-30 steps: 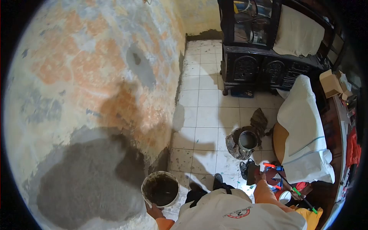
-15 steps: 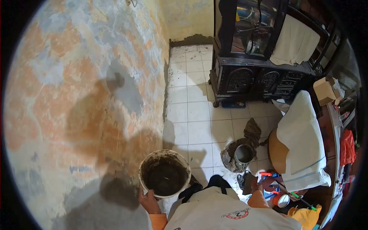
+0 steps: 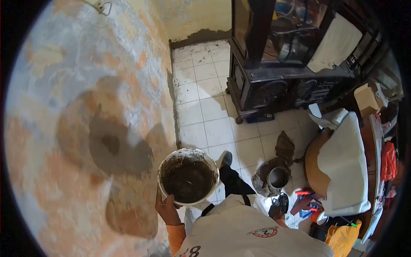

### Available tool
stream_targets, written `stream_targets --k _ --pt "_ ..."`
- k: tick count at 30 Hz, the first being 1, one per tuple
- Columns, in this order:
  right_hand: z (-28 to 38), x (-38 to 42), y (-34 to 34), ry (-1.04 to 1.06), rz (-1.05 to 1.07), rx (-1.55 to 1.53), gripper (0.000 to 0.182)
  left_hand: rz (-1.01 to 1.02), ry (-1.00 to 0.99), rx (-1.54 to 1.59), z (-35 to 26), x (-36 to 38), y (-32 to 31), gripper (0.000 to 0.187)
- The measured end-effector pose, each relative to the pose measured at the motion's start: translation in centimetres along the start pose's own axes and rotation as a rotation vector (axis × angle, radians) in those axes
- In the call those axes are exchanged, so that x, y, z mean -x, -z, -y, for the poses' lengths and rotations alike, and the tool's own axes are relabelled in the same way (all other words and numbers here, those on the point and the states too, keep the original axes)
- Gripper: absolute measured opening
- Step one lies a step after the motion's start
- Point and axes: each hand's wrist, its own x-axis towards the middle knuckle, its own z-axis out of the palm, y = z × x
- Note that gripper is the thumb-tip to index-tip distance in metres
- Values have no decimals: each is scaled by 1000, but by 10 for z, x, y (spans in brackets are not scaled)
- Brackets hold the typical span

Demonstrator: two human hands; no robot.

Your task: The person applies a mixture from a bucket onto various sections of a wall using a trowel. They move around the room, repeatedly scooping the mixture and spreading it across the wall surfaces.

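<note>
My left hand point(image 3: 170, 210) grips the rim of a round, pale bucket point(image 3: 187, 199) smeared with grey-brown mortar, at the lower centre beside the wall. Dark wet-looking mortar point(image 3: 188, 177) lies inside. My right hand point(image 3: 278, 219) shows only in part beyond the right edge of my light shirt, near a dark shoe-like object; its fingers are too hidden to read. A patch of fresh grey plaster point(image 3: 120, 147) is on the peeling orange and blue-grey wall point(image 3: 77, 188).
A dark carved cabinet point(image 3: 265, 88) stands on the white tiled floor point(image 3: 218, 130). At right are a small round container point(image 3: 278, 177) on a crumpled dirty sack, a chair-like piece point(image 3: 346, 167) under white cloth, a cardboard box point(image 3: 367, 100) and an orange bag point(image 3: 343, 237).
The view has shifted and turned. The bucket, still in my left hand, appears slightly higher. My dark trouser leg and shoe now show beside it. My right hand and the flat tool there are less visible.
</note>
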Motion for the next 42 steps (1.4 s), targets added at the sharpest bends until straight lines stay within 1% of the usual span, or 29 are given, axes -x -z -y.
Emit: stream_targets --k 3,4,5,6,8,9,10,11,12,13,15,16,17,18,20,21,23,24,26,27,30,31,33,35,37,39,40,41,42 --pt "36 -21 7 182 -34 267 51 -33 11 -26 -30 -56 -41 67" --pt "76 -57 25 -444 463 87 58 -63 20 -22 -40 -75 -57 67" --pt "135 -94 70 -433 312 -37 72 -59 17 -26 -48 -96 -71 67" --pt "156 -143 56 -319 195 -114 70 -81 -8 -45 -52 -114 -78 68" --pt "251 -204 100 -225 131 -335 65 -105 -41 -95 -68 -145 -96 68" --pt "309 -231 122 -118 11 -477 59 -114 -17 -98 -73 -157 -103 68" --pt "339 -276 131 -97 227 -267 55 -119 -42 -72 -77 -173 -109 68" --pt "346 -331 104 -233 385 -473 47 -122 -74 -47 -82 -189 -119 67" --pt "446 -376 134 -238 397 -460 47 -146 -61 -43 -111 -218 -151 67" --pt "516 -375 179 179 210 -424 46 -146 -55 -47 -121 -234 -163 67" --pt "573 -424 160 365 175 -545 41 -146 -81 -8 -134 -272 -185 67" --pt "623 -433 182 364 225 -595 39 -145 -107 -56 -139 -292 -195 62" --pt "671 -440 206 364 273 -646 38 -142 -105 -52 -145 -313 -208 62" --pt "696 -460 198 365 267 -644 38 -140 -95 -56 -152 -334 -222 62" --pt "744 -486 187 298 470 -893 41 -134 -82 -63 -157 -376 -239 62" --pt "764 -491 183 290 467 -892 41 -100 -80 -63 -157 -400 -245 62" --pt "823 -506 206 88 635 -1193 36 -53 -90 -48 -169 -456 -266 62" --pt "850 -524 214 103 629 -1190 36 -15 -72 -61 -181 -479 -285 64" --pt "876 -537 219 -79 599 -1211 34 18 -13 -100 -188 -512 -313 68" --pt "873 -533 220 -130 614 -1215 34 39 3 -106 -191 -525 -327 67" --pt "919 -595 227 -257 621 -1450 31 105 -11 -99 -216 -609 -383 66" --pt "934 -611 227 -271 607 -1454 31 122 11 -104 -220 -632 -398 65" --pt "963 -653 222 -353 598 -1626 24 160 34 -118 -225 -689 -432 65" --pt "966 -666 208 -315 566 -1640 21 172 -36 -55 -211 -701 -438 65" --pt "994 -712 193 -237 687 -1648 22 176 27 -71 -206 -743 -465 64" --pt "1049 -786 190 -329 662 -1564 23 149 92 -137 -223 -804 -518 65" --pt "1073 -800 188 -396 630 -1485 24 167 96 -126 -221 -829 -532 66" --pt "1083 -815 189 -390 627 -1501 24 173 81 -129 -223 -833 -550 66" --pt "1110 -841 190 -430 615 -1493 24 143 79 -145 -230 -857 -575 66"
